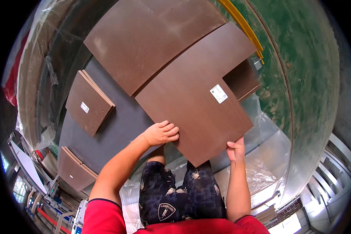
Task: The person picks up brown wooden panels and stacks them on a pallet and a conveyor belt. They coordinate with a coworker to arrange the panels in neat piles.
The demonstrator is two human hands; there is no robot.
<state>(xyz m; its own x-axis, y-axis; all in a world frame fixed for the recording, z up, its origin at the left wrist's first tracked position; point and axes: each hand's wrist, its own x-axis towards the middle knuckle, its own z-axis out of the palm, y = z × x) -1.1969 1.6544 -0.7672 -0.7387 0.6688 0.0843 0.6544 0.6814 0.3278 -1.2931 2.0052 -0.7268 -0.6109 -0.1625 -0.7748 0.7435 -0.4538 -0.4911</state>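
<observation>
A large brown wood-grain panel point(199, 89) with a white label point(218, 94) lies tilted in front of me, its near corner over my legs. My left hand point(162, 133) is closed on its left edge, fingers curled over the top. My right hand point(236, 149) grips the near right edge, thumb on top and the other fingers hidden underneath. The panel's far end rests beside or on another big brown panel point(152, 39); I cannot tell which. A notch in its right side shows more brown boards point(241, 80) below.
On the dark grey sheet point(123, 117) at left sit two small stacks of brown boards, one labelled point(90, 103), one nearer point(75, 169). Clear plastic film point(257, 163) hangs near my right hand. A yellow metal bar point(243, 25) edges the green floor point(308, 66). Machinery stands lower left.
</observation>
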